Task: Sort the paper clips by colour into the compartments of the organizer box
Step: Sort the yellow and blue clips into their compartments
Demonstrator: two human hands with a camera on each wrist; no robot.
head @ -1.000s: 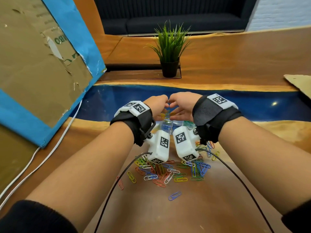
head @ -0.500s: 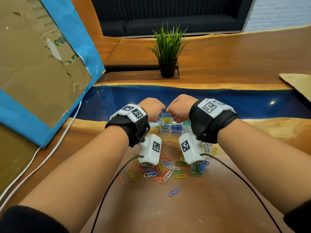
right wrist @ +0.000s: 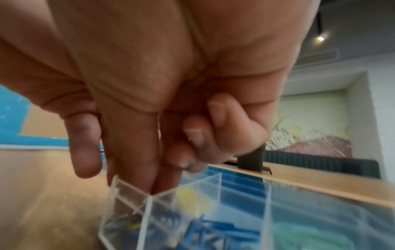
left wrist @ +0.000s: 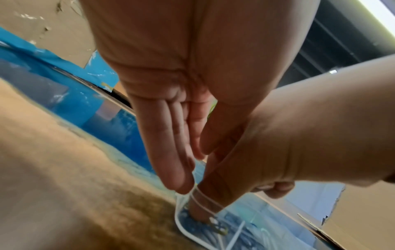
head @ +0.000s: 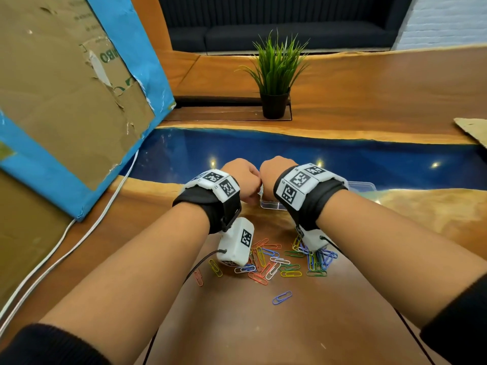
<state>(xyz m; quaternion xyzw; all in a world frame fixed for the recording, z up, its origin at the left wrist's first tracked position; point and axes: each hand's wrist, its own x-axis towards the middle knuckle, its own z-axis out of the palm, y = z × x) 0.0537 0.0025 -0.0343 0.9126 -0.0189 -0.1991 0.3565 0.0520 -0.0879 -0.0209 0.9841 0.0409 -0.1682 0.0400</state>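
The clear organizer box lies on the table, mostly hidden behind both wrists. My left hand has straight fingers whose tips touch the box's corner rim. My right hand reaches two straight fingers down into a compartment with blue clips; its ring and little fingers are curled. A thin dark line shows between its thumb and forefinger, and I cannot tell whether that is a clip. Several loose coloured paper clips lie in a pile nearer to me.
A single blue clip lies apart, in front of the pile. A potted plant stands at the back. A taped cardboard box and white cables are at the left. A cardboard scrap lies far right.
Both hands came down from just above the box onto it, and the wrists now cover the compartments that showed between them. The left hand's fingers straightened.
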